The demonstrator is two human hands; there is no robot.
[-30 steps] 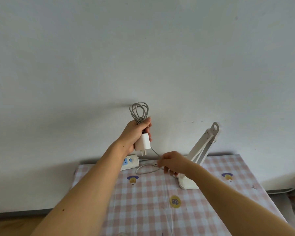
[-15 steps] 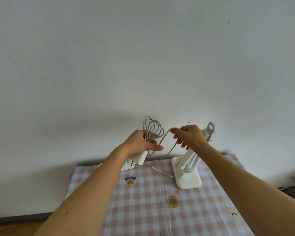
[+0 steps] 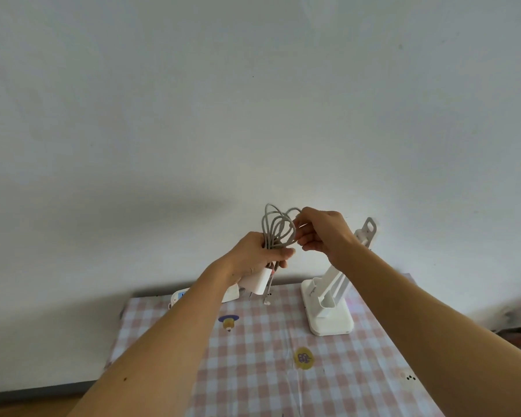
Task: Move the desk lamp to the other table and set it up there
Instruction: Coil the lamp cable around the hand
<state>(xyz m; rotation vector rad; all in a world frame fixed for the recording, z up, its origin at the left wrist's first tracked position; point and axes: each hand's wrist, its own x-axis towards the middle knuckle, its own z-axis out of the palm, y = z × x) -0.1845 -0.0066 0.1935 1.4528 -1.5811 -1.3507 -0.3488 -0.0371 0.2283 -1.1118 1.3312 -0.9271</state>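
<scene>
Both — left hand (image 3: 253, 256), right hand (image 3: 326, 233) — grip cable (image 3: 278, 225); lamp (image 3: 331, 322) at table (image 3: 253, 374) edge.

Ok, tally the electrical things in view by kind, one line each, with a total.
Desk lamp: 1
Power strip: 1
Plug adapter: 1
Grey cable: 1, coiled, gripped by the left hand, pinched by the right hand
Total: 4

Your left forearm (image 3: 175, 335) hides most of power strip (image 3: 178, 295); right wrist (image 3: 348, 254) covers middle of lamp arm (image 3: 365, 233); table (image 3: 253, 386) cropped below.
</scene>
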